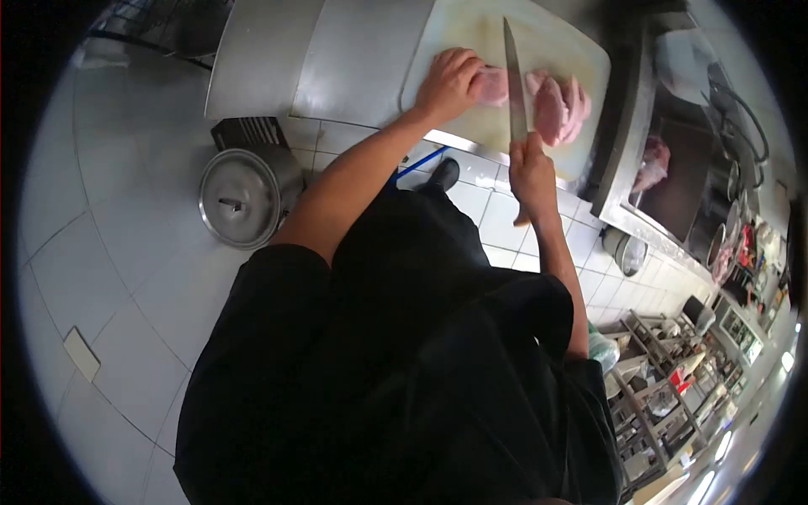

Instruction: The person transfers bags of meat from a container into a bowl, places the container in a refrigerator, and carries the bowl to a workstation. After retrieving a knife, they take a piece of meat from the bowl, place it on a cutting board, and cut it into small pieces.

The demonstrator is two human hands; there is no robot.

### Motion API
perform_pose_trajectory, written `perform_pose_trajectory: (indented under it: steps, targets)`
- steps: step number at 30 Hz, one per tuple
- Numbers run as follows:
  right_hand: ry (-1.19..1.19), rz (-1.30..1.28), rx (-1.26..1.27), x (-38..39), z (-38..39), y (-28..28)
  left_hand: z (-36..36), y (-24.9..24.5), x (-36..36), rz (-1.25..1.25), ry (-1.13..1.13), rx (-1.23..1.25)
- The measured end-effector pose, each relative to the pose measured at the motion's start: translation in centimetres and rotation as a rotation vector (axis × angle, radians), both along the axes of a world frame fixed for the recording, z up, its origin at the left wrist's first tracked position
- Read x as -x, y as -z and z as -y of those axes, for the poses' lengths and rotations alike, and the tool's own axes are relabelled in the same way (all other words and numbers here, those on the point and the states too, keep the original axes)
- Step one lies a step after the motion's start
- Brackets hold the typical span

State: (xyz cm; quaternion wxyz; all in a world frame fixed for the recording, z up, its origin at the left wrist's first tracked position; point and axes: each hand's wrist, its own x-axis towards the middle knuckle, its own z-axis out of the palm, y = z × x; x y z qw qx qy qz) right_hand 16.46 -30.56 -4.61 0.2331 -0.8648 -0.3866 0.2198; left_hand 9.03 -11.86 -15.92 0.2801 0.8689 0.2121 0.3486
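Observation:
My right hand (533, 175) is closed round the handle of a long knife (515, 84), whose blade points away from me over the cutting board (459, 25). At the blade's left side lies a piece of raw meat (491, 86), and my left hand (450, 82) grips its left end with curled fingers. To the right of the blade, several pink slices of meat (555, 109) lean against each other on the board. Whether the blade touches the meat is hard to tell from here.
Steel counter (337, 59) extends left of the board. To the right, a sink (673, 194) holds another chunk of meat (652, 164). A lidded pot (240, 202) stands on the left, and a metal bucket (625, 251) below the sink. Shelving (656, 387) with kitchenware stands at lower right.

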Motion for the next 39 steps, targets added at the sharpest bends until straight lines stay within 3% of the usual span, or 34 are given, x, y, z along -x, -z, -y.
perform_pose_trajectory:
  steps: [2,18,25,29,30,31,32,35,37,39]
  targets:
    - [0.011,-0.097,0.009,0.4,0.3,-0.3,-1.3,0.0,-0.4,0.013,-0.016,-0.043]
    - [0.003,-0.106,0.223,3.6,5.0,-4.3,-0.7,-0.3,-0.7,0.048,-0.088,-0.105]
    - [0.003,0.026,0.286,3.6,1.8,-0.1,-0.7,-0.9,-0.6,0.035,-0.052,-0.083]
    - [-0.181,0.184,0.054,-2.7,-4.6,7.9,0.0,0.1,-0.4,0.091,-0.024,-0.09]
    - [-0.266,0.179,-0.001,-4.7,-6.9,8.5,-0.6,0.9,-0.4,0.115,0.01,-0.09]
    - [-0.521,0.364,-0.088,-8.0,-8.0,10.2,-0.8,0.8,-0.4,0.057,0.01,-0.089]
    - [-0.571,0.322,-0.086,-8.4,-8.7,10.7,-0.4,0.3,0.1,-0.007,0.006,-0.076]
    - [-0.572,0.23,-0.143,-11.6,-8.1,12.2,3.2,-1.1,2.7,0.163,-0.31,-0.085]
    - [-0.353,0.05,-0.166,-12.5,-7.4,12.3,7.0,-1.2,6.1,0.209,-0.541,0.053]
    - [-0.021,-0.333,-0.001,-8.5,-7.4,7.5,10.4,2.3,10.2,0.205,-0.781,0.206]
